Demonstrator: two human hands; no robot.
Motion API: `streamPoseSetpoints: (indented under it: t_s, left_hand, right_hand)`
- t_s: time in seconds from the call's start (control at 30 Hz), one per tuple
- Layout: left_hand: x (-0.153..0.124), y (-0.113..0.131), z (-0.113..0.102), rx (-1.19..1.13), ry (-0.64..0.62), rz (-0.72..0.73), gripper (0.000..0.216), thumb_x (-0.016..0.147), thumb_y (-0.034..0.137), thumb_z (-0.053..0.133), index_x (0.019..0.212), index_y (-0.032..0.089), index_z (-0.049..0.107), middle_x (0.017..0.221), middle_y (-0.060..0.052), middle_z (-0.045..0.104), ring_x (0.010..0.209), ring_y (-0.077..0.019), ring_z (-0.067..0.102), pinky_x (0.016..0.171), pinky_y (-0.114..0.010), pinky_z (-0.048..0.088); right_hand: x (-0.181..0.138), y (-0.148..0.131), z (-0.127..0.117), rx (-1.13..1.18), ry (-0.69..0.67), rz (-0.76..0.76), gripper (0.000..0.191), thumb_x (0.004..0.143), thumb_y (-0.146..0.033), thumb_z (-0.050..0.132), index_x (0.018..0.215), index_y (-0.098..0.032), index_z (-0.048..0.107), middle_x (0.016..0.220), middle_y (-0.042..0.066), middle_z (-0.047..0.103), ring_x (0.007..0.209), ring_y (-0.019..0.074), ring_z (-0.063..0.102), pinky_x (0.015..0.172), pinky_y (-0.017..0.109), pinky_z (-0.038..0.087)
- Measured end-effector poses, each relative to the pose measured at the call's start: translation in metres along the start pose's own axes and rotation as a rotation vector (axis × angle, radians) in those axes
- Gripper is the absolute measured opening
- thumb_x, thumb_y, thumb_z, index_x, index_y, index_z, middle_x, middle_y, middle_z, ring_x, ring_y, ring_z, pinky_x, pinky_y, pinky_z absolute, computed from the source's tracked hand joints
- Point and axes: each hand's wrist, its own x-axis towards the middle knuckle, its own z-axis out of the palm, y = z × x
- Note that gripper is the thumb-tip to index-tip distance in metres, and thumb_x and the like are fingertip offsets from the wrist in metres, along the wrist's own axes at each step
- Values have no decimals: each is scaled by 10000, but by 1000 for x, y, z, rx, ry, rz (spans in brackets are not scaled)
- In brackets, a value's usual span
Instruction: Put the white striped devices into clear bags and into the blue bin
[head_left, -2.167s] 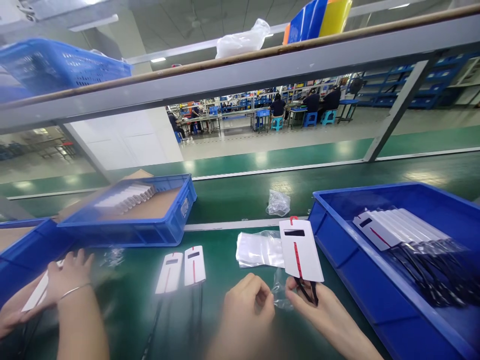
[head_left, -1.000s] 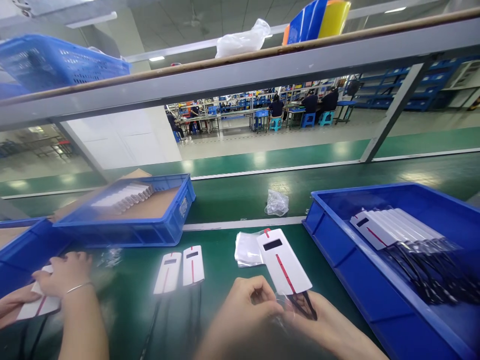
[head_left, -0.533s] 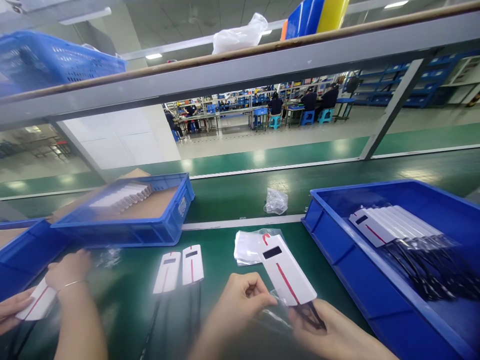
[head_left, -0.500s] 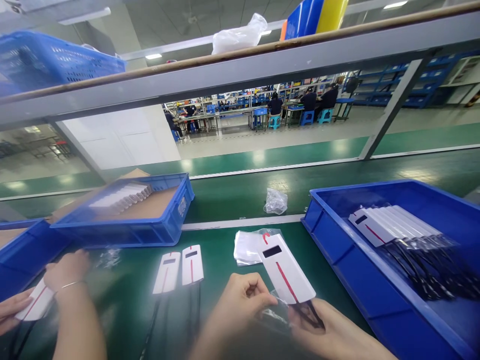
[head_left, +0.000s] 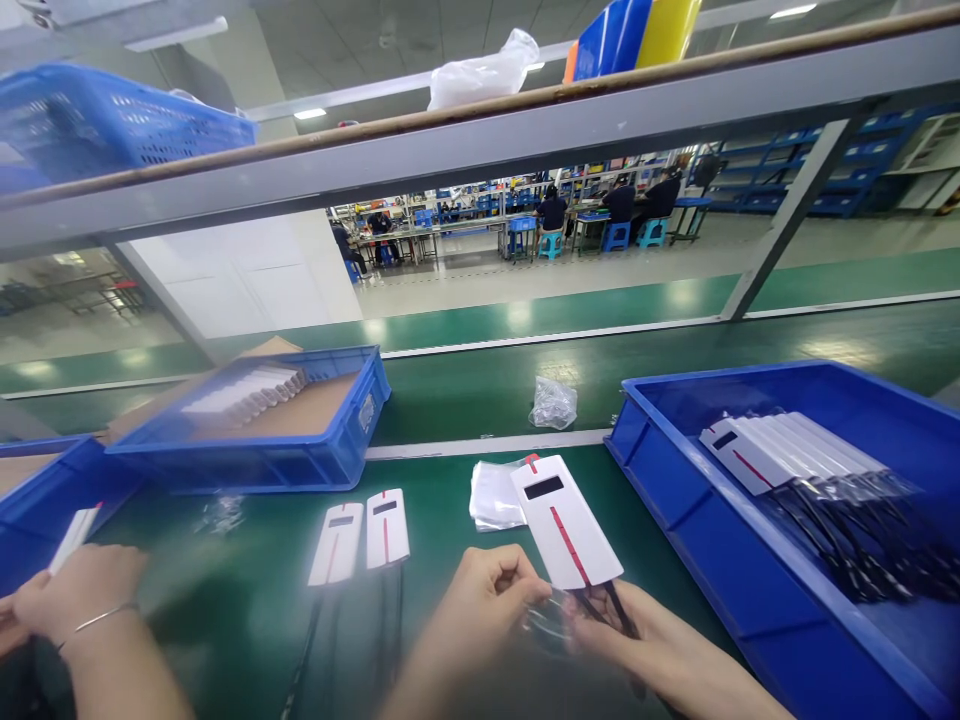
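Unit [head_left: 568, 525] just tipped left, right hand [head_left: 654, 637] gripping its cables [head_left: 619, 605], left hand [head_left: 486, 598] pinching film [head_left: 550, 622], so both are busy

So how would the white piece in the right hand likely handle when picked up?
The white piece is probably stiff: it looks flat, though the right hand grips it at its cable end. Its smooth-looking face may be slippery. The black cables would likely flop, since they look thin.
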Motion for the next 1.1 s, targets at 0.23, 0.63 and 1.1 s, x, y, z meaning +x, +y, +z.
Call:
streamPoseSetpoints:
  t_s: [0.23,0.63,1.1]
  left_hand:
    - [2,5,9,12,-38,18,189,832,230,619,656,165,590,541,48,511,509,-86,421,503,-209,287]
    - [0,1,5,23,-45,12,102,791,201,656,698,164,636,651,18,644,592,-102,478,573,-221,323]
    - [3,-21,0,-87,-163,-176,357,595,389,887,688,146,643,566,46,549,548,-88,442,540,-217,301]
  right_hand:
    - [11,-9,-1,8,-127,-40,399,833,-571,655,925,-182,642,868,18,627,831,211,568,716,272,468]
    - [8,6,2,-122,-205,87,252,751,-303,746,940,-178,639,765,-28,600,739,171,542,667,244,448]
    - [14,19,-1,-32,-43,-28,277,844,-385,729,935,-156,603,825,-17,567,755,155,520,658,239,434]
